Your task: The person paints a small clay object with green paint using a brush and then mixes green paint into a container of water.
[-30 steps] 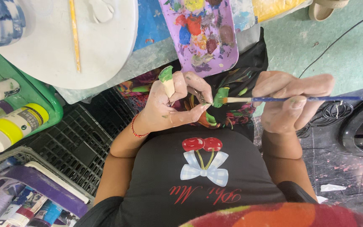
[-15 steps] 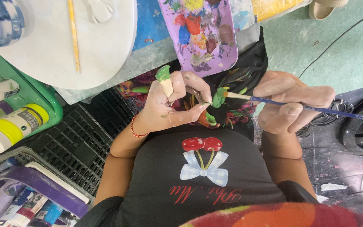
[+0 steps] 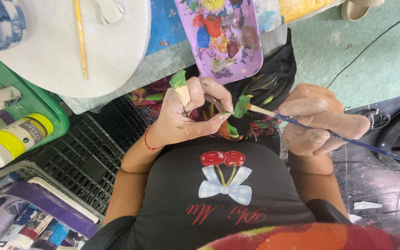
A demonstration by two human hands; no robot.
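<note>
Glossy purple plastic palette, matt white clay disc, black plastic crate.

The palette lies on the desk; the round board left of it, hands below.

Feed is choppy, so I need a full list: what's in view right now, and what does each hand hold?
Small clay piece: one, cream with green tip, in left hand.
Paintbrush: one, blue handle, green-loaded tip, in right hand.
Palette: one, purple, mixed paints, top centre.
Round white board: one, top left.
Yellow stick: one, lying on that board.
Paint bottle: one, white with yellow band, left.
Black crate: one, lower left.
Left hand: grips the clay piece.
Right hand: grips the paintbrush.
</note>
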